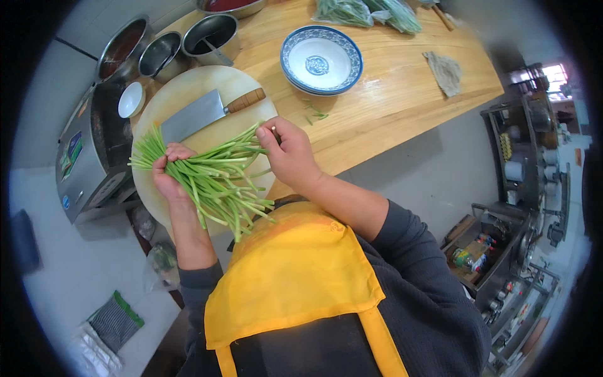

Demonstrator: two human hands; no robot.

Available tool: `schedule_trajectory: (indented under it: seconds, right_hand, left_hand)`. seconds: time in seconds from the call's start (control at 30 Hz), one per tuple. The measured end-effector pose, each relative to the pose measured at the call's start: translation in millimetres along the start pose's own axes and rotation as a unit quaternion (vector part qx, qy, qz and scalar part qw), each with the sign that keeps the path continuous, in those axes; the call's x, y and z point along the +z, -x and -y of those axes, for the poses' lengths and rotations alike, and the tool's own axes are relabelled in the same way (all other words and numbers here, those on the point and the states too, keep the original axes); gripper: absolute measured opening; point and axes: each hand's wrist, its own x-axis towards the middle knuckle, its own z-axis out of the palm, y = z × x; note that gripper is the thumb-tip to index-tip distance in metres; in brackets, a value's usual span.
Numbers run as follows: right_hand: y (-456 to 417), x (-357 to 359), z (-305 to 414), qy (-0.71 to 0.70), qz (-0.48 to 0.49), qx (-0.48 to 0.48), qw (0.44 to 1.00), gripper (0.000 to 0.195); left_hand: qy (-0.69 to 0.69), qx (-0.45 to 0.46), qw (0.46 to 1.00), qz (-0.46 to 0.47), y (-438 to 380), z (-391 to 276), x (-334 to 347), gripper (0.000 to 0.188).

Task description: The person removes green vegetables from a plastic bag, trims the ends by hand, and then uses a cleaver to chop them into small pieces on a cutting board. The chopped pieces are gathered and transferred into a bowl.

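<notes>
My left hand [172, 170] is wrapped around a thick bunch of long green stems [219, 176] that look like garlic scapes. The bunch is above the near part of a round, pale cutting board [238, 80]. One end fans out past my left thumb, and the other spreads toward my apron. Between thumb and fingers, my right hand [292, 148] pinches the tips of a few stems on the right side. Beyond the bunch, a cleaver [195, 116] lies flat on the board, its wooden handle [246, 100] pointing right. Neither hand touches it.
Stacked blue-and-white bowls [316, 61] stand on the wooden table [391, 94], near small green scraps [315, 113]. Metal pots [214, 40] and a small white bowl [131, 100] sit behind the board. Bagged greens [367, 12] and a grey cloth [444, 74] lie farther off.
</notes>
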Motion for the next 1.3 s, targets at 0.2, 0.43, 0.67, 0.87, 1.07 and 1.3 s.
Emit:
schedule_trajectory:
  seconds: [0.2, 0.43, 0.67, 0.87, 1.07, 1.3]
  right_hand:
    - [-22, -20, -2, -0.129, -0.152, 0.208, 0.958, 0.023]
    - [-28, -65, -109, 0.394, -0.039, 0.025, 0.918, 0.019]
    - [-34, -75, -87, 0.47, -0.011, -0.181, 0.864, 0.012]
    - [-15, -32, 64, 0.106, 0.177, -0.272, 0.94, 0.006]
    - [-29, -9, 67, 0.267, 0.297, -0.22, 0.89, 0.019]
    - [-30, -1, 51, 0.343, 0.346, -0.181, 0.854, 0.022]
  left_hand:
    - [0.022, -0.048, 0.998, -0.031, 2, -2, -24, 0.017]
    - [-0.091, 0.078, 0.991, -0.066, 0, -35, -31, 0.006]
    - [-0.139, 0.166, 0.975, -0.045, 15, -36, -14, 0.005]
    - [0.054, 0.111, 0.992, 0.018, 26, -28, -3, 0.007]
    - [-0.025, 0.141, 0.99, -0.019, 28, -16, 17, 0.006]
    - [-0.074, 0.165, 0.983, -0.012, 30, -16, 21, 0.002]
